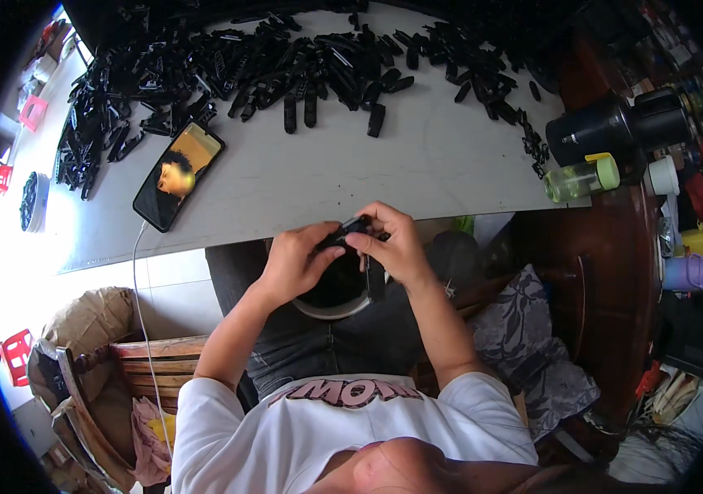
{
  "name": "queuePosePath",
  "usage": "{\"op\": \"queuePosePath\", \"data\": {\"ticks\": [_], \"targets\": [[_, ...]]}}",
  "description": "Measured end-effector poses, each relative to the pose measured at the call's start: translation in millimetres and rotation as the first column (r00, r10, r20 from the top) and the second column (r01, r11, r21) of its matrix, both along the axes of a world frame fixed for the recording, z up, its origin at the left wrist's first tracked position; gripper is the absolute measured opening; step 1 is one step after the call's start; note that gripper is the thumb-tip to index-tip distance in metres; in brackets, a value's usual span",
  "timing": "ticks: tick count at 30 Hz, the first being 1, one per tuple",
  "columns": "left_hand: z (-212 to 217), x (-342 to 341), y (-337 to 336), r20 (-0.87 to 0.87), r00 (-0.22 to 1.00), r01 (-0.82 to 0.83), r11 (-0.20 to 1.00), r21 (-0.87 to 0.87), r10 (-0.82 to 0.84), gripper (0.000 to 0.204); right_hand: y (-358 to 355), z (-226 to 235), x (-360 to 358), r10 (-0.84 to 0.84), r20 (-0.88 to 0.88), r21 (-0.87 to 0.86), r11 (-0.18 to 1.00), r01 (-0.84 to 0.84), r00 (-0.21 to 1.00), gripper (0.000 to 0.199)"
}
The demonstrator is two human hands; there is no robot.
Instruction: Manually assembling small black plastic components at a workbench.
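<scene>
- Left hand (pixel 295 262) and right hand (pixel 393 243) meet over the lap, just below the counter (pixel 417 177) edge, both pinching one small black plastic part (pixel 350 230) between fingertips.
- Round bowl (pixel 337 298) with pale rim sits on the lap right under the hands; inside is dark, contents can't be told.
- Big heap of black plastic pieces (pixel 286 66) along the counter's far side.
- Phone (pixel 179 174), screen lit, near the counter's left edge, white cable (pixel 142 313) hanging down.
- Clear bottle with green cap (pixel 584 177) lies at the right, beside a black jug (pixel 598 128).
</scene>
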State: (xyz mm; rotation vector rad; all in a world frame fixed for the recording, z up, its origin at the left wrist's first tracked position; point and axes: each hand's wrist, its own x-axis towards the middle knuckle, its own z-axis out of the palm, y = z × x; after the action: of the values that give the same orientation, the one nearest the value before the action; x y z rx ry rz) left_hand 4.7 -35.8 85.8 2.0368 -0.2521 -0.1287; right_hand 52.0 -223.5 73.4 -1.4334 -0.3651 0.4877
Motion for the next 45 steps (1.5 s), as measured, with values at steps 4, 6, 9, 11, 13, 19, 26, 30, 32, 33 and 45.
{"op": "queuePosePath", "data": {"ticks": [4,6,9,11,13,19,26,30,32,33,45], "targets": [[-12,8,10,0.207,0.965,0.107,0.964,0.243,-0.159,0.029,-5,-17,-12,0.005,0.059,-0.121,0.993,0.003,0.998,0.024],[-11,27,24,0.214,0.974,0.038,0.988,0.147,-0.069,0.024,-3,-10,-3,-0.007,0.233,-0.19,0.98,0.052,0.972,0.02],[-7,79,35,0.532,0.829,-0.394,0.857,0.332,0.175,0.031,-1,7,36,-0.126,0.522,-0.297,0.9,0.318,0.844,0.016],[-19,118,48,0.667,0.739,-0.493,0.749,0.444,0.091,0.035,5,6,78,-0.102,0.757,-0.341,0.78,0.525,0.645,0.022],[-32,134,60,0.61,0.792,-0.456,0.686,0.567,0.022,0.036,8,-10,110,-0.042,0.876,-0.309,0.715,0.627,0.48,0.028],[-16,122,59,0.333,0.942,-0.253,0.544,0.8,-0.051,0.039,7,-8,125,0.293,0.685,-0.714,0.452,0.535,0.667,0.031],[-9,88,20,-0.002,0.973,-0.23,0.973,-0.033,0.23,0.033,10,6,78,-0.275,0.186,0.004,0.96,0.279,0.943,0.023],[-21,74,-6,0.142,0.987,-0.045,0.972,-0.23,0.079,0.038,37,7,51,-0.347,0.079,0.224,0.92,0.323,0.934,0.021],[-17,73,-11,0.095,0.993,-0.039,0.97,-0.24,0.063,0.036,35,-1,49,-0.39,0.186,0.164,0.917,0.363,0.902,0.021],[-16,73,-12,0.047,0.998,-0.036,0.967,-0.251,0.049,0.035,34,-4,49,-0.411,0.211,0.141,0.911,0.388,0.887,0.023],[-25,74,-7,-0.125,0.977,0.074,0.821,-0.566,-0.174,0.025,32,2,50,-0.204,-0.114,0.403,0.885,0.233,0.972,0.027]]}}
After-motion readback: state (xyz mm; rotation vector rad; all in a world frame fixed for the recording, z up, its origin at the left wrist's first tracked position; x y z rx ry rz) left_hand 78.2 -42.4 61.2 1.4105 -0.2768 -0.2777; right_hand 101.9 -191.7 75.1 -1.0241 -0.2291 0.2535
